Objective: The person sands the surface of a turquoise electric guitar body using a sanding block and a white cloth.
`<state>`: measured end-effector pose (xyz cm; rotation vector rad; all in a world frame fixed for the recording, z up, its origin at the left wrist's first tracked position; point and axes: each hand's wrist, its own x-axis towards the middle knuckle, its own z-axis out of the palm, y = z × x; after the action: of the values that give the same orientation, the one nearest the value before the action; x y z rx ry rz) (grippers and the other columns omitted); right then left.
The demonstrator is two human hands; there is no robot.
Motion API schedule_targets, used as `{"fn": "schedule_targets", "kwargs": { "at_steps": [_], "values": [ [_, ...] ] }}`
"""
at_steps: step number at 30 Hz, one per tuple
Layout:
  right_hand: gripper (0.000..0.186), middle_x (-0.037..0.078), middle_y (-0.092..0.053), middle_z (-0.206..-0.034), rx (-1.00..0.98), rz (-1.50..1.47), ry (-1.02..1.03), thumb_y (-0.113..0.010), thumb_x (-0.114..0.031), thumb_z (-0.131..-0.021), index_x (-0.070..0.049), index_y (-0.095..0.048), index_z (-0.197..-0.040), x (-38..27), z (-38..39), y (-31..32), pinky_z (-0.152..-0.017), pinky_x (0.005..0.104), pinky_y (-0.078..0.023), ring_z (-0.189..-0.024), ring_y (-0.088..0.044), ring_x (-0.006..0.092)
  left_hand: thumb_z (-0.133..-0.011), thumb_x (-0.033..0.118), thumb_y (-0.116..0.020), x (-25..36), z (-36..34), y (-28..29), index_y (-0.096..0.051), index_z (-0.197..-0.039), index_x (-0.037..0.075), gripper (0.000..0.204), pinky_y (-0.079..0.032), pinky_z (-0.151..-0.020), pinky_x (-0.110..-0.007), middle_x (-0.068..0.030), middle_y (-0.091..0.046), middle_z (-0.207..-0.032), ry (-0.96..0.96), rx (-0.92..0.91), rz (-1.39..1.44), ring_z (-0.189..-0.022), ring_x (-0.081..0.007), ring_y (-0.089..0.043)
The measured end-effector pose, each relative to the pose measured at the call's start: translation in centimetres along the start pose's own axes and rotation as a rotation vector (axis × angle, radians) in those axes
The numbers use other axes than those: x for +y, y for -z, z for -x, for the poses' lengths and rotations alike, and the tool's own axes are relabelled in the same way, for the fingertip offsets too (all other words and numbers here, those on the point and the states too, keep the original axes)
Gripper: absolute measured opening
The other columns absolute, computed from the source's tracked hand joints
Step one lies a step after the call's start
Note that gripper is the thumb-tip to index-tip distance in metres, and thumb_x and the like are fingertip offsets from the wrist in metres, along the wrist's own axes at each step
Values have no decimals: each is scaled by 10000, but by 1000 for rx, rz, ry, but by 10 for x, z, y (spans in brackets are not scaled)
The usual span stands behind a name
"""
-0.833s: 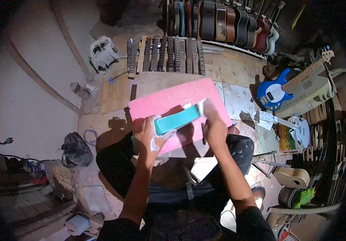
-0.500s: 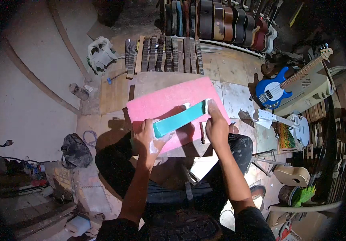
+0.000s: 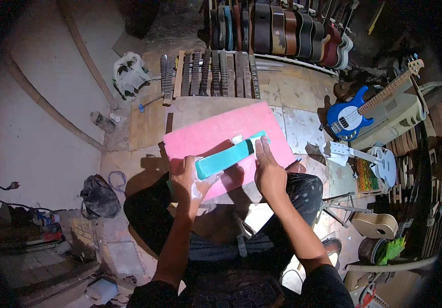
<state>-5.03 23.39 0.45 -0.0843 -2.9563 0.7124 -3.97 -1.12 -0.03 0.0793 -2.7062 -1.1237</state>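
My left hand [image 3: 185,182], smeared with white powder, grips the near-left end of a long teal piece [image 3: 221,158], held slanting over a pink board [image 3: 195,133] on my lap. My right hand [image 3: 270,177] is closed, two fingers laid along a pale pad [image 3: 257,139] pressed onto the teal piece near its far-right end. A small white block [image 3: 237,139] is just behind the piece, on the board.
Guitar necks [image 3: 210,74] lie in a row ahead, with racked guitars [image 3: 290,33] behind. A blue bass [image 3: 346,118] and white guitar [image 3: 382,167] are at right. A black bag [image 3: 100,197] and coiled cord [image 3: 118,179] sit at left.
My right hand has shifted slightly left and downward along the teal piece, its fingers now straighter on the pad. My left hand keeps its grip at the other end.
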Motion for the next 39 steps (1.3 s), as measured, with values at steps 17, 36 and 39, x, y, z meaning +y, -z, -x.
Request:
{"fn": "schedule_targets", "kwargs": {
  "at_steps": [17, 36, 39],
  "values": [
    [745, 121, -532, -1593, 31, 118, 73, -523, 81, -864, -186, -531, -1560, 2, -15, -17, -776, 455, -628, -998, -767, 370, -724, 382, -970, 8, -3, -2, -613, -1175, 75, 652, -595, -796, -447, -145, -699, -1058, -47, 5, -59, -945, -351, -737],
    [648, 172, -545, -1559, -61, -496, 307, -576, 92, -858, -102, -615, -1475, -58, 37, -20, -1092, 460, -539, -1303, -615, 423, -685, 379, -941, -2, -1, -8, -651, -1106, 61, 602, -553, -825, -504, -168, -707, -1024, -197, 113, -33, -945, -413, -698],
    [619, 181, -562, -1539, -123, -611, 397, -574, 97, -856, -69, -624, -1450, -65, 39, -7, -1070, 460, -553, -1291, -621, 427, -682, 316, -923, -1, 0, -5, -644, -1070, 47, 548, -530, -830, -512, -183, -700, -1002, -246, 108, -19, -942, -428, -682]
  ]
}}
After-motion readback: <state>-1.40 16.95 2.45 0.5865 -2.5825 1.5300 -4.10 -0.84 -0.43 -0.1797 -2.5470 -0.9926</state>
